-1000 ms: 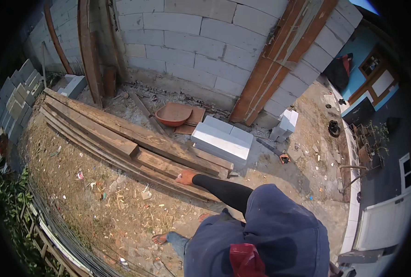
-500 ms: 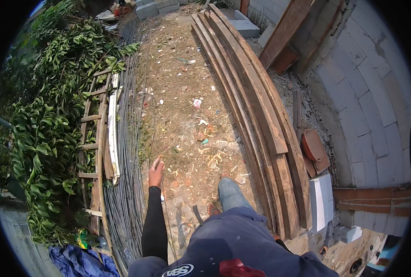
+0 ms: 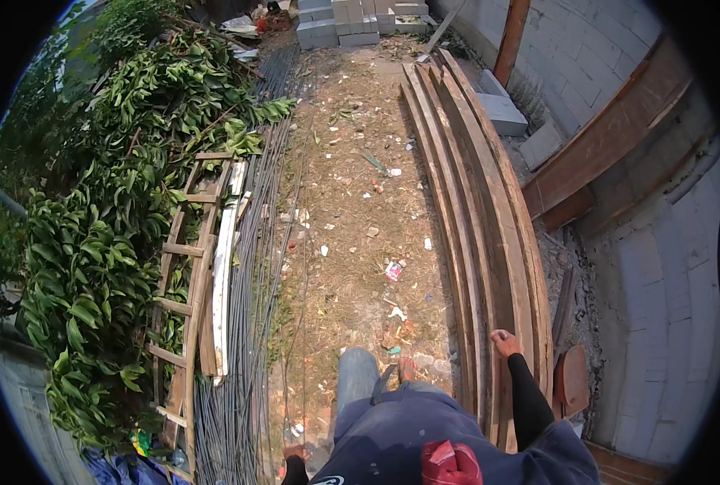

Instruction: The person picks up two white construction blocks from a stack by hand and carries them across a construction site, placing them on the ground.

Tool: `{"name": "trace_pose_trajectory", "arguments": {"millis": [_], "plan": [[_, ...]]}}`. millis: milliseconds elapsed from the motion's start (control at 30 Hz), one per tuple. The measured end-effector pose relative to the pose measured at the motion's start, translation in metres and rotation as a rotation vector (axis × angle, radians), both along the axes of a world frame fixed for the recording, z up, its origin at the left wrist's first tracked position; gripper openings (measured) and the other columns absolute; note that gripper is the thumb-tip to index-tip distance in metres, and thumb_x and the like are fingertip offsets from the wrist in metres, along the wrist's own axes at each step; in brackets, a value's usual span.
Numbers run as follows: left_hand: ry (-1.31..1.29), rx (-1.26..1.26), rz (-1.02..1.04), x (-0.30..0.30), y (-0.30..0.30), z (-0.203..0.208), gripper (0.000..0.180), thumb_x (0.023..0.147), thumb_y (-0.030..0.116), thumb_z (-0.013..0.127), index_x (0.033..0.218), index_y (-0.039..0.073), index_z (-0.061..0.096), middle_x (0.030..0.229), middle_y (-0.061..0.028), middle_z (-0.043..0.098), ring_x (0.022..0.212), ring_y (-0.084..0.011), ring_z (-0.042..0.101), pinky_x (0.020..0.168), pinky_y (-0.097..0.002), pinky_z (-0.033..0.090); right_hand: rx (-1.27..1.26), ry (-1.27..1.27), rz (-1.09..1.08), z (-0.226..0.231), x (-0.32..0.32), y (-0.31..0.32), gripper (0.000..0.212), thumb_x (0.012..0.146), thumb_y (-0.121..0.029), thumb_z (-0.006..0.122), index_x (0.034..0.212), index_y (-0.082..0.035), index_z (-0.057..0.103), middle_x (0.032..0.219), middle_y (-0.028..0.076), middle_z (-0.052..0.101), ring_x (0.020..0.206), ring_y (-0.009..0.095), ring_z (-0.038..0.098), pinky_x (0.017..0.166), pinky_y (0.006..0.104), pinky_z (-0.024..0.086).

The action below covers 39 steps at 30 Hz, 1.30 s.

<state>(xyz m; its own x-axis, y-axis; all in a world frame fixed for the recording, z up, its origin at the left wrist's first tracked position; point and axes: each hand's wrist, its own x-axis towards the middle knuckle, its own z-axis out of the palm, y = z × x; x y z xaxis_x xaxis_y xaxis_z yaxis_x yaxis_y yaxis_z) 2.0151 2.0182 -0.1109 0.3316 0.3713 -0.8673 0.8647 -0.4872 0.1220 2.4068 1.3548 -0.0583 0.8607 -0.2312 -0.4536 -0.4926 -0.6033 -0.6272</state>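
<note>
My right hand (image 3: 505, 343) hangs in front of my body at the right, over the stack of long brown wooden planks (image 3: 499, 242). Its fingers are loosely curled, and I see nothing in them. Whether it touches the wood cannot be told. My left hand (image 3: 294, 453) shows only as a small part low in the picture, beside the bundle of long grey metal rods (image 3: 243, 347); its fingers are hidden. One leg in blue jeans (image 3: 357, 376) and a bare foot (image 3: 407, 368) show on the dirt ground (image 3: 348, 242) between rods and planks.
A wooden ladder (image 3: 184, 250) and a white strip (image 3: 224, 299) lie left of the rods, by a heap of leafy branches (image 3: 93, 267). Grey blocks (image 3: 348, 20) are stacked ahead. A block wall (image 3: 659, 283) and a leaning board (image 3: 602, 129) stand right of the planks.
The view has moved forward along the ground. My left hand has swung back toward the lower edge, and my right hand has come into view over the planks. The legs have changed position.
</note>
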Motion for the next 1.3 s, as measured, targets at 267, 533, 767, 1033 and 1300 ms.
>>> {"name": "trace_pose_trajectory", "arguments": {"millis": [267, 533, 767, 1033, 1300], "plan": [[-0.180, -0.009, -0.852, 0.265, 0.043, -0.055, 0.046, 0.078, 0.040, 0.057, 0.116, 0.013, 0.057, 0.106, -0.0085, 0.063, 0.092, -0.0256, 0.062, 0.078, -0.0446, 0.049, 0.059, -0.213, -0.143, 0.019, 0.332, 0.060, 0.041, 0.082, -0.037, 0.057, 0.104, -0.002, 0.063, 0.098, 0.016, 0.066, 0.093, 0.026, 0.062, 0.082, 0.0353, 0.046], [-0.520, -0.253, 0.708, 0.716, 0.119, 0.014, 0.059, 0.084, 0.028, 0.061, 0.135, 0.009, 0.038, 0.122, -0.0080, 0.053, 0.093, -0.0243, 0.059, 0.068, -0.0353, 0.047, 0.164, 0.633, -0.013, 0.011, 0.318, 0.237, 0.048, 0.082, -0.036, 0.060, 0.112, 0.002, 0.059, 0.108, 0.014, 0.064, 0.096, 0.023, 0.062, 0.079, 0.0358, 0.049], [-0.788, -0.236, 0.733, 0.978, 0.174, 0.051, 0.058, 0.085, 0.021, 0.059, 0.134, 0.001, 0.037, 0.106, -0.0118, 0.059, 0.083, -0.0208, 0.062, 0.062, -0.0320, 0.049, 0.053, 0.764, 0.079, -0.127, 0.415, 0.202, 0.039, 0.082, -0.036, 0.059, 0.111, -0.010, 0.059, 0.105, 0.013, 0.063, 0.098, 0.026, 0.060, 0.081, 0.0406, 0.048], [-0.026, -0.567, 0.640, 1.044, 0.135, -0.048, 0.026, 0.080, 0.024, 0.062, 0.099, 0.008, 0.056, 0.078, -0.0042, 0.053, 0.067, -0.0195, 0.057, 0.058, -0.0334, 0.052, 0.190, 0.093, -0.267, -0.141, 0.889, 0.154, 0.030, 0.082, -0.034, 0.059, 0.103, -0.013, 0.060, 0.079, 0.004, 0.058, 0.072, 0.025, 0.057, 0.061, 0.0392, 0.050], [-0.149, -0.348, 0.383, 1.183, 0.199, -0.102, 0.040, 0.079, 0.030, 0.063, 0.113, 0.012, 0.053, 0.104, -0.0036, 0.057, 0.088, -0.0214, 0.060, 0.070, -0.0363, 0.052, 0.195, -0.149, -0.051, -0.001, 1.282, 0.271, 0.048, 0.083, -0.042, 0.059, 0.118, -0.010, 0.055, 0.100, 0.002, 0.059, 0.077, 0.015, 0.059, 0.055, 0.0263, 0.043]]}}
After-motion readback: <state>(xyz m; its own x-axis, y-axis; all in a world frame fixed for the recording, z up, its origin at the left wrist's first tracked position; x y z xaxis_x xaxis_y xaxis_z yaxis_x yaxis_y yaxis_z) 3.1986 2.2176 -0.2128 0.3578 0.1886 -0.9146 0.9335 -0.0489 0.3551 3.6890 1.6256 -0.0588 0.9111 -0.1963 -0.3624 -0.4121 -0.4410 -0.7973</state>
